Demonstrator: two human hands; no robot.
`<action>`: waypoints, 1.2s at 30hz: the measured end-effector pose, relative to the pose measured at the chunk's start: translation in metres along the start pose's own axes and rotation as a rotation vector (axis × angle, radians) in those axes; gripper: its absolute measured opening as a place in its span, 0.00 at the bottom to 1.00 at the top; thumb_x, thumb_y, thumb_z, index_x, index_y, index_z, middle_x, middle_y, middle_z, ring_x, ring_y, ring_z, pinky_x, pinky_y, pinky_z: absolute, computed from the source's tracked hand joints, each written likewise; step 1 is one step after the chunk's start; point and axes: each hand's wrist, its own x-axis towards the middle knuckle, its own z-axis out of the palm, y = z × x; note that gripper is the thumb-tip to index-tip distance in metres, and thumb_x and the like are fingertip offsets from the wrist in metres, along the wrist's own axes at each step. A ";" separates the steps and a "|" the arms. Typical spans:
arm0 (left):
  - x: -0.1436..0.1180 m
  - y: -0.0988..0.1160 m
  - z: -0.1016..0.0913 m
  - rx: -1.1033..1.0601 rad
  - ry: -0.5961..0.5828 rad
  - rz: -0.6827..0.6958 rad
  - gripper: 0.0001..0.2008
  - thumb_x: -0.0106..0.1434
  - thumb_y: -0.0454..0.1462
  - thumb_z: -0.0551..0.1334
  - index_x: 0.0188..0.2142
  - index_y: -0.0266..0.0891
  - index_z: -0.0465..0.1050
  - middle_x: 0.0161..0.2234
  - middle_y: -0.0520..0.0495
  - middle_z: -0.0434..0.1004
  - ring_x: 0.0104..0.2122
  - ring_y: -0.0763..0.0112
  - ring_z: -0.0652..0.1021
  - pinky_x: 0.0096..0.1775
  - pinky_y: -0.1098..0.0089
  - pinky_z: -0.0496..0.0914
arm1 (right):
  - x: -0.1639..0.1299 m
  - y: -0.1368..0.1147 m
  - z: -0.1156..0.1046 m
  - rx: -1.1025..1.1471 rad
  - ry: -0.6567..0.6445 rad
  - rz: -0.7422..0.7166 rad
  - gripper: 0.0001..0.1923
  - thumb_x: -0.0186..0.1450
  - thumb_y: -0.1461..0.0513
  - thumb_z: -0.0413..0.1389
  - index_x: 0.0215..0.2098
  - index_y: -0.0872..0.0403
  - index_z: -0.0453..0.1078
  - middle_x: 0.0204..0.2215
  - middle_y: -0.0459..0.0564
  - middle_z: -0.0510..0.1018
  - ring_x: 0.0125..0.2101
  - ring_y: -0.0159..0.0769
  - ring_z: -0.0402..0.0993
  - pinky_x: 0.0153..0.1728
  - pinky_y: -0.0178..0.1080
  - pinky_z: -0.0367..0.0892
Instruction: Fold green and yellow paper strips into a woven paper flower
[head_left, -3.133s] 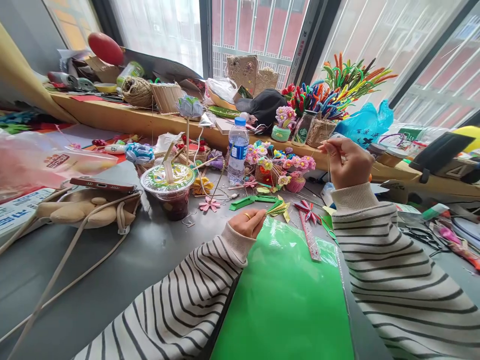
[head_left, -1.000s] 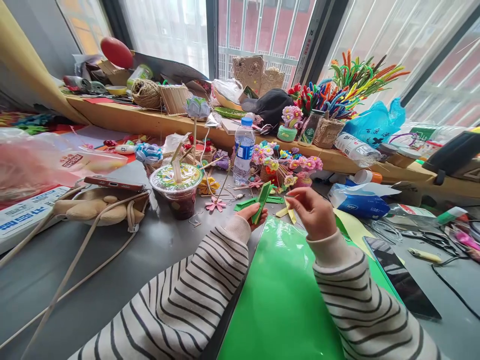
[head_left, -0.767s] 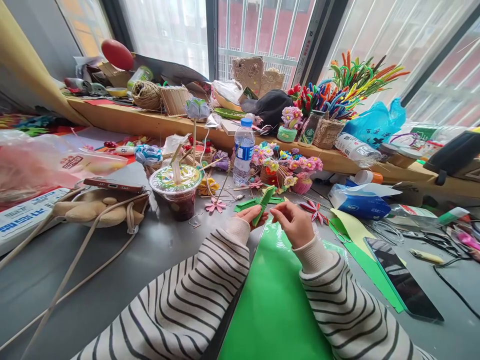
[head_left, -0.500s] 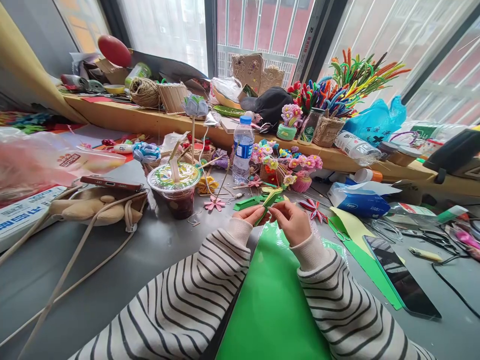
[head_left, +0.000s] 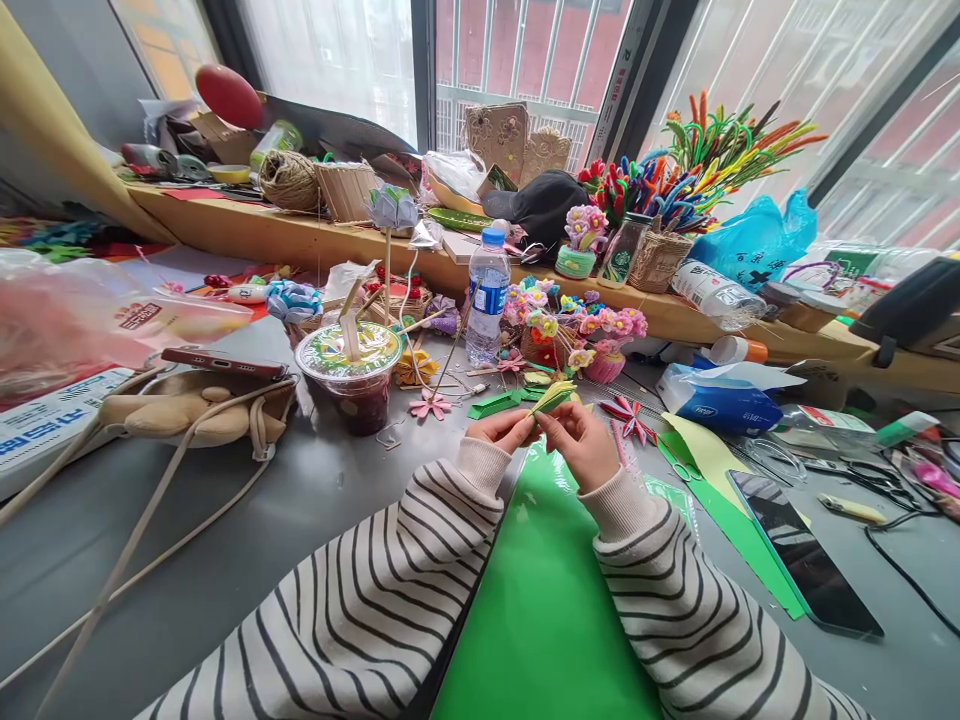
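A small piece of folded green and yellow paper [head_left: 553, 397] is pinched between the fingertips of both hands. My left hand [head_left: 501, 430] is closed on its lower left end. From the other side, my right hand [head_left: 579, 443] holds the same piece with thumb and fingers. The fingers hide its lower end. Below the hands a glossy green sheet [head_left: 551, 600] lies on the grey table. Just beyond the left hand rest some folded green paper strips [head_left: 495, 404]. A red and white paper star [head_left: 628, 418] is right of the right hand.
A lidded drink cup [head_left: 349, 375] with a straw stands to the left, a water bottle [head_left: 487, 295] behind the hands. Right of the green sheet lie a phone [head_left: 806, 550], small scissors [head_left: 681, 470] and a blue tissue pack [head_left: 716, 398]. Colourful craft flowers [head_left: 574, 325] fill the back.
The folded paper has turned: its tip now points further right and more of its yellow side shows. Both hands remain on it, the fingers shifted slightly.
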 end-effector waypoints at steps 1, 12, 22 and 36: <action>0.000 0.000 0.000 0.009 0.001 0.006 0.13 0.44 0.41 0.63 0.29 0.35 0.74 0.26 0.49 0.74 0.26 0.73 0.73 0.33 0.70 0.69 | 0.000 0.001 0.000 0.005 -0.001 0.006 0.14 0.50 0.53 0.55 0.25 0.54 0.59 0.13 0.39 0.63 0.15 0.27 0.62 0.18 0.33 0.57; -0.006 -0.002 -0.004 0.575 0.099 0.490 0.11 0.53 0.38 0.56 0.32 0.35 0.73 0.27 0.46 0.75 0.26 0.74 0.72 0.30 0.74 0.68 | -0.004 -0.002 0.002 0.059 -0.008 -0.108 0.11 0.53 0.56 0.53 0.27 0.55 0.60 0.19 0.42 0.65 0.20 0.27 0.63 0.22 0.32 0.60; -0.014 0.014 0.004 0.646 0.111 0.733 0.08 0.53 0.35 0.57 0.32 0.36 0.73 0.29 0.46 0.76 0.28 0.74 0.74 0.31 0.74 0.69 | -0.005 -0.007 -0.001 0.277 -0.032 -0.098 0.09 0.52 0.58 0.55 0.23 0.55 0.61 0.14 0.38 0.60 0.15 0.21 0.53 0.15 0.29 0.49; -0.021 0.021 0.008 0.431 -0.022 0.408 0.12 0.54 0.40 0.56 0.34 0.35 0.71 0.30 0.45 0.75 0.28 0.71 0.75 0.32 0.72 0.70 | -0.012 -0.021 -0.005 0.265 0.024 -0.174 0.04 0.51 0.61 0.56 0.25 0.54 0.67 0.17 0.41 0.69 0.16 0.23 0.60 0.17 0.29 0.57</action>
